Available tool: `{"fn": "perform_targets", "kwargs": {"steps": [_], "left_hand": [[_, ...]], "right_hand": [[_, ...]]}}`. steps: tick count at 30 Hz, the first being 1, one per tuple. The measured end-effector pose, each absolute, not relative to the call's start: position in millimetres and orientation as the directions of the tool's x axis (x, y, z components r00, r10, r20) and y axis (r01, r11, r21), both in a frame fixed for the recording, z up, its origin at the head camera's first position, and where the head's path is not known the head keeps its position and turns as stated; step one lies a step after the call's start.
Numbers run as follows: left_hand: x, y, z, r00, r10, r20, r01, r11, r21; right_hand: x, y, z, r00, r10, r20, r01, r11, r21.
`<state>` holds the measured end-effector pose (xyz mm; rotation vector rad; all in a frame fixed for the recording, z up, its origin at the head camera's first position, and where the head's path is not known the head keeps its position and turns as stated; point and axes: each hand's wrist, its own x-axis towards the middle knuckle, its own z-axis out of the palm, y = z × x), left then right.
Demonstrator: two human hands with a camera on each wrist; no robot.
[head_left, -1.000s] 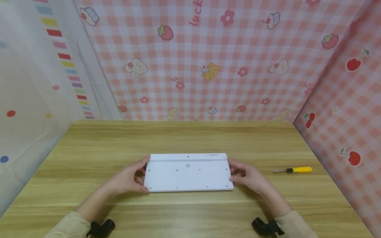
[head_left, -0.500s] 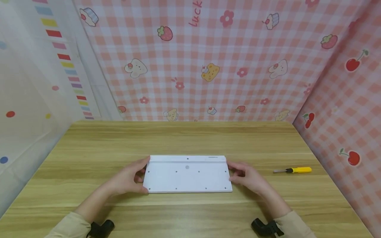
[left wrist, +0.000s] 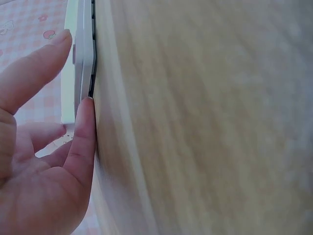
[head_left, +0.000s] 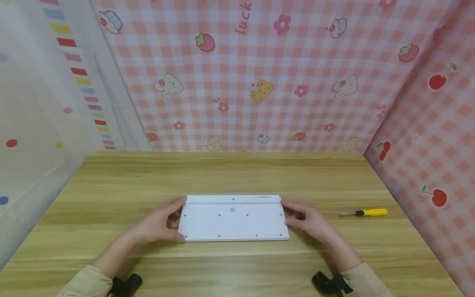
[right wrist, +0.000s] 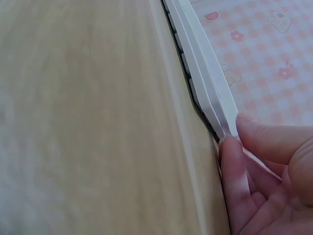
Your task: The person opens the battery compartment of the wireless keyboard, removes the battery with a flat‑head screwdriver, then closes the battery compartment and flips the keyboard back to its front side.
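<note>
A white keyboard (head_left: 233,225) lies face down at the middle of the wooden table, its back with several small screws facing up. Dark gaps between its keys show along the underside edge in the left wrist view, close to the tabletop. My left hand (head_left: 161,222) holds the left end, thumb and fingers spread along that side. At the opposite end, my right hand (head_left: 306,218) pinches the keyboard; in the right wrist view, the thumb and a finger meet at its edge (right wrist: 208,93). The other fingers are partly hidden beneath or behind it.
A screwdriver (head_left: 365,212) with a yellow handle lies on the table (head_left: 230,268) to the right of my right hand. Patterned cloth (head_left: 237,82) hangs behind the table and along both sides.
The keyboard's far edge has come down and slightly nearer, so it lies flatter. Both hands keep their hold on its ends. The screwdriver stays in place.
</note>
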<state>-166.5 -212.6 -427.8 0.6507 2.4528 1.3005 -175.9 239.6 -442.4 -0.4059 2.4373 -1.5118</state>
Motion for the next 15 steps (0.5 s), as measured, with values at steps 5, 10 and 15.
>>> {"fn": "perform_targets", "kwargs": {"steps": [5, 10, 15], "left_hand": [[-166.9, -214.6, -428.0, -0.858, 0.511, -0.053, 0.241, 0.492, 0.837], [-168.0, -215.6, -427.2, -0.855, 0.515, -0.058, 0.242, 0.497, 0.834], [-171.0, -211.4, -419.3, -0.852, 0.524, -0.018, 0.325, 0.554, 0.767]], "right_hand": [[-176.7, 239.1, -441.4, -0.923, -0.375, -0.087, -0.081, 0.41, -0.909], [-176.9, 239.1, -441.3, -0.918, -0.391, -0.071, -0.101, 0.403, -0.91], [-174.0, 241.0, -439.7, -0.917, -0.394, -0.069, -0.112, 0.417, -0.902]]}}
